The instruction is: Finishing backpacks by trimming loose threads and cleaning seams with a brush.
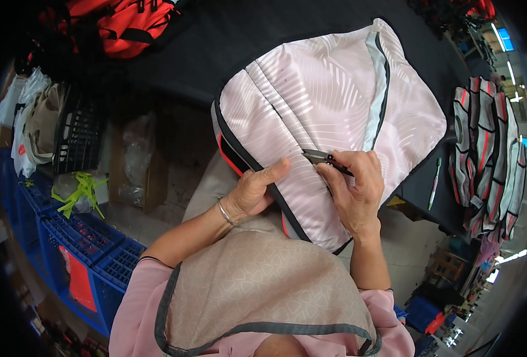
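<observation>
A pale pink patterned bag piece (299,77) with black trim lies over the edge of the dark table and reaches toward my lap. A light grey strip (373,107) edged in black runs along its far right part, and a seam crosses its middle. My left hand (252,191) grips the piece's near left edge, thumb on top and fingers underneath, hidden. Small dark thread snips (317,156) are held in my right hand (358,184), their blades lying at the seam on the pink fabric.
Red bags (135,27) lie at the far left of the black table (198,53). Leftward stand a black crate (88,131), a cardboard box (133,160) with clear plastic, and blue crates (85,238). Grey, red-trimmed pieces (489,149) are stacked right, beyond a toothbrush-like stick (435,185).
</observation>
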### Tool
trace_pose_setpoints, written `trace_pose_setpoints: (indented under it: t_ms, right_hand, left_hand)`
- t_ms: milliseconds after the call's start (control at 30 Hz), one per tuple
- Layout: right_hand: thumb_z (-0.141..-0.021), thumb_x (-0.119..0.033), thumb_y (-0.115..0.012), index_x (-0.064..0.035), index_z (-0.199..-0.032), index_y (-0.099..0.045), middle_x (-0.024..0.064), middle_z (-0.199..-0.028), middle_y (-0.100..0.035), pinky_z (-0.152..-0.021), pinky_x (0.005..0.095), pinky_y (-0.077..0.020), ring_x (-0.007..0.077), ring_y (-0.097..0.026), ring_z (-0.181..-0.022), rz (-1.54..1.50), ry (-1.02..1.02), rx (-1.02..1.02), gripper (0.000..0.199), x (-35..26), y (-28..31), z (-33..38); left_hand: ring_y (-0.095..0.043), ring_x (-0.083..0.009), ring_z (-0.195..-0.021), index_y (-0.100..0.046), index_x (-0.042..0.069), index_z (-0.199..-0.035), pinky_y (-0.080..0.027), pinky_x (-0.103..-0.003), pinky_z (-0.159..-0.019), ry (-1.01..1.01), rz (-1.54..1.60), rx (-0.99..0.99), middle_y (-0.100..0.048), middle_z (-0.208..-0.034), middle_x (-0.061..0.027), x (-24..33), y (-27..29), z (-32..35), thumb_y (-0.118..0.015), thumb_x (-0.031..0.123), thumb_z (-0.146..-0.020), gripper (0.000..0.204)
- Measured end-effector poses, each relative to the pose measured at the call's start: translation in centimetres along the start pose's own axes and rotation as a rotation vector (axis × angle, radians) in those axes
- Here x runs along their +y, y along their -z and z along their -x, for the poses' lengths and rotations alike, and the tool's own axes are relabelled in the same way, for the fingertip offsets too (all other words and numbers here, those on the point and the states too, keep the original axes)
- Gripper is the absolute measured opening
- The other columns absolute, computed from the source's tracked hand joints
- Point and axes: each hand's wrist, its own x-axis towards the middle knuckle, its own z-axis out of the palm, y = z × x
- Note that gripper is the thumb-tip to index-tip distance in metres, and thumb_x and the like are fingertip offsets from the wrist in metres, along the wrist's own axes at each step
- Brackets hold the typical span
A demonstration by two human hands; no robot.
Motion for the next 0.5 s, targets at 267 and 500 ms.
trace_pose_setpoints:
  t_ms: [267,500]
  right_hand:
    - [-0.071,-0.003,-0.083,-0.0014,-0.091,-0.066,0.0070,-0.080,-0.065,-0.068,0.0318,-0.0450,0.0227,-0.055,-0.072,-0.028,-0.063,0.042,0.026,-0.1,0.2,0.4]
    - [-0.070,-0.011,-0.085,-0.0049,-0.087,-0.066,0.0056,-0.076,-0.063,-0.062,0.0344,-0.0423,0.0236,-0.055,-0.066,-0.089,-0.086,0.138,0.026,-0.5,0.0,0.6]
  left_hand:
    - [-0.058,-0.0205,-0.119,-0.051,0.000,-0.135,-0.046,-0.038,-0.105,-0.008,0.041,-0.042,-0.060,-0.130,-0.0101,0.0,-0.8,0.1,-0.064,0.030,-0.097,0.050]
    - [-0.057,-0.0218,-0.122,-0.048,0.000,-0.137,-0.045,-0.039,-0.106,0.037,0.031,-0.092,-0.059,-0.132,-0.0111,-0.5,0.0,-0.1,-0.063,0.032,-0.098,0.053]
